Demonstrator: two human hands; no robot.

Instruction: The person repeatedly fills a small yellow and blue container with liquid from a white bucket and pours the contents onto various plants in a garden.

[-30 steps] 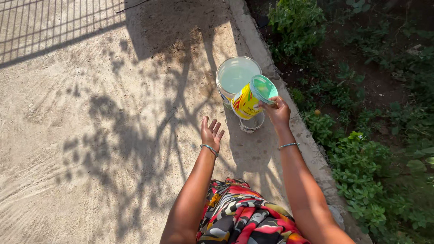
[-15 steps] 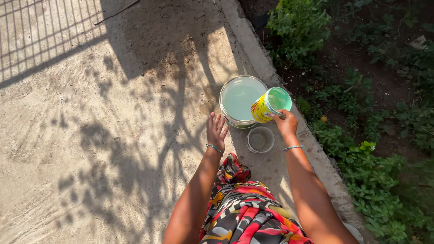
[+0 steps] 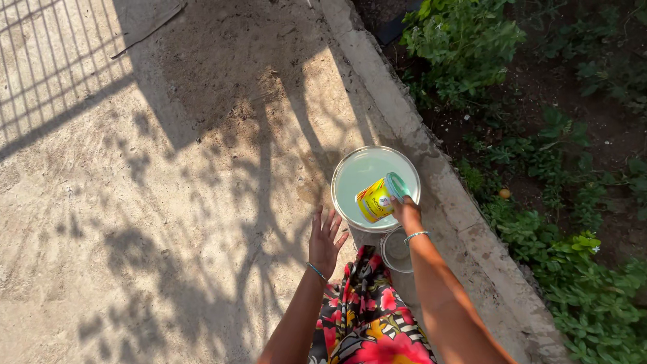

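A round bucket (image 3: 342, 176) holding pale green liquid stands on the concrete beside the kerb. My right hand (image 3: 406, 212) grips a small yellow can (image 3: 379, 199) with a green-coated inside, tipped on its side over the bucket, mouth pointing right. My left hand (image 3: 325, 240) hovers with fingers spread just left of the bucket's near rim, touching nothing. A round lid (image 3: 396, 253) lies on the ground under my right wrist, close to the bucket.
A concrete kerb (image 3: 438, 175) runs diagonally from top centre to bottom right. Beyond it lie soil and green plants (image 3: 465, 40). A colourful patterned garment (image 3: 367, 323) covers my lap. Fence and branch shadows fall across the concrete (image 3: 135, 202).
My right hand has brought the can down over the bucket and tipped it further. The left hand stays spread beside the bucket. The view has shifted, so the bucket sits lower in frame.
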